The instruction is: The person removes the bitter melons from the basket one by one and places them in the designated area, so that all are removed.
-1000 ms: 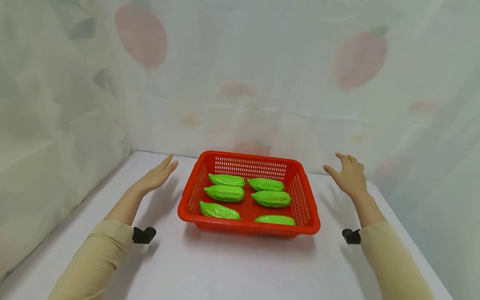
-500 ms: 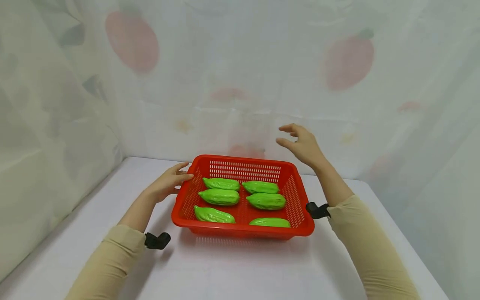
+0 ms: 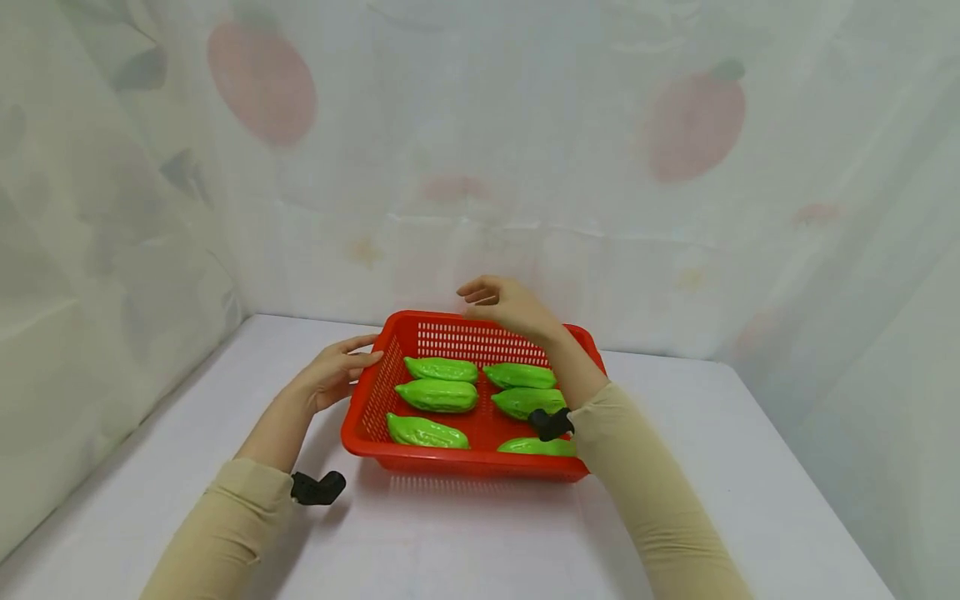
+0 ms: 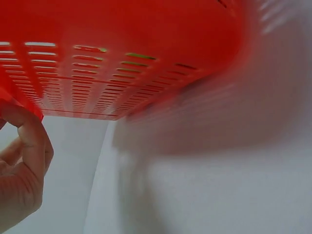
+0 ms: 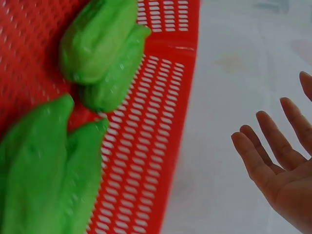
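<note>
A red plastic basket (image 3: 450, 459) with slotted walls stands on the table. Inside lie several green, wrinkled, pointed vegetables that look like bitter melons (image 3: 438, 396). My left hand (image 3: 330, 375) holds the basket's left rim; the left wrist view shows its bent fingers (image 4: 34, 141) against the rim, below the slotted wall. My right hand (image 3: 517, 308) reaches over the basket to its back rim, fingers loosely bent and holding nothing. From the right wrist, that hand's fingers appear spread and apart from the basket wall. My right forearm hides part of the basket's right side and some vegetables.
A white-covered table (image 3: 675, 467) carries the basket. Close behind it hangs a pale curtain (image 3: 480, 125) with faded fruit prints, and another covers the left side. Black wrist mounts (image 3: 318, 487) stick out from both sleeves.
My left hand has come in from the left to the basket's rim. My right hand has swung left from beyond the basket's right side, over to the back rim. The vegetables lie as before.
</note>
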`<action>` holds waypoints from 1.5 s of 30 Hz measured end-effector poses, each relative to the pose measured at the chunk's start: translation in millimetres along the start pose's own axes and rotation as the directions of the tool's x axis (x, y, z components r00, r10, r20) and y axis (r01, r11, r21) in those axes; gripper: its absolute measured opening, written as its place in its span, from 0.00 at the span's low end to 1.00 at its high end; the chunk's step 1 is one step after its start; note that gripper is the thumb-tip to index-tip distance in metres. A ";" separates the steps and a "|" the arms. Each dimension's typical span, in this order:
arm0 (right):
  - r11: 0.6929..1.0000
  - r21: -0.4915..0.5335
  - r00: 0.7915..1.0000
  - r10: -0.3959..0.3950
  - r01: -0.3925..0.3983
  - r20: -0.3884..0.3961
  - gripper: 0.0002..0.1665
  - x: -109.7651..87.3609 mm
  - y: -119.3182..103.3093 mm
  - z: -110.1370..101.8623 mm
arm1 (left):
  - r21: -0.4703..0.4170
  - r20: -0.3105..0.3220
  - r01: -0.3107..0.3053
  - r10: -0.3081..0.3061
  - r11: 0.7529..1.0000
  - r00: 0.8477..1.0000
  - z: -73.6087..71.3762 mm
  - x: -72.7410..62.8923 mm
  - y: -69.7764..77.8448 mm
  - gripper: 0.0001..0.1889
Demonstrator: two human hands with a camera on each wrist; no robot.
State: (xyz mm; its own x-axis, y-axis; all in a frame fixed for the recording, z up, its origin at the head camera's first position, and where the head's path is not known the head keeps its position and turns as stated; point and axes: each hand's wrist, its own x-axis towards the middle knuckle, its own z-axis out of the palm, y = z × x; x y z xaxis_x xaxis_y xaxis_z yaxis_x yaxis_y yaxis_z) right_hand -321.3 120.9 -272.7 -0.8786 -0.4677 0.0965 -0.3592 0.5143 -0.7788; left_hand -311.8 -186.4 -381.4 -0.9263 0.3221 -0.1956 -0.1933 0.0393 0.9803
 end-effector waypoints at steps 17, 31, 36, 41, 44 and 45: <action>0.974 0.190 0.986 0.103 -0.127 0.130 0.29 35.8 19.7 40.9 | -0.164 -0.006 -0.026 0.025 0.986 1.000 3.4 -0.3 -6.5 0.36; 0.979 0.119 0.975 0.144 -0.165 0.168 0.28 34.7 36.9 51.5 | -0.201 0.001 -0.030 0.031 0.979 1.000 10.8 1.9 -8.3 0.36; 0.980 0.090 0.974 0.161 -0.177 0.158 0.29 33.0 43.9 50.2 | -0.195 -0.005 -0.034 0.034 0.980 0.999 11.3 2.9 -8.3 0.36; 0.988 0.035 0.980 0.144 -0.150 0.140 0.30 33.7 54.7 49.8 | -0.206 -0.004 -0.033 0.033 0.978 0.999 10.3 3.5 -8.5 0.36; 0.990 0.008 0.981 0.136 -0.138 0.138 0.30 34.1 58.6 50.1 | -0.215 -0.001 -0.032 0.033 0.976 0.999 8.7 2.7 -8.9 0.36; 0.991 0.000 0.981 0.134 -0.135 0.140 0.30 34.2 59.7 50.6 | -0.216 -0.003 -0.032 0.032 0.976 0.999 8.2 2.3 -8.9 0.36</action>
State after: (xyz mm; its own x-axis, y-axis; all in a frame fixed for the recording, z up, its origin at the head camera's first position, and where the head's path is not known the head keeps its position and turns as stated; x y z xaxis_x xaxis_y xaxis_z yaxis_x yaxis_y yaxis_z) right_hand -356.9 99.2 -347.3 -0.8660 -0.4906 -0.0963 -0.2371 0.5725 -0.7848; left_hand -309.5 -178.2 -390.4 -0.9329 0.3208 -0.1639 -0.2287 -0.1758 0.9575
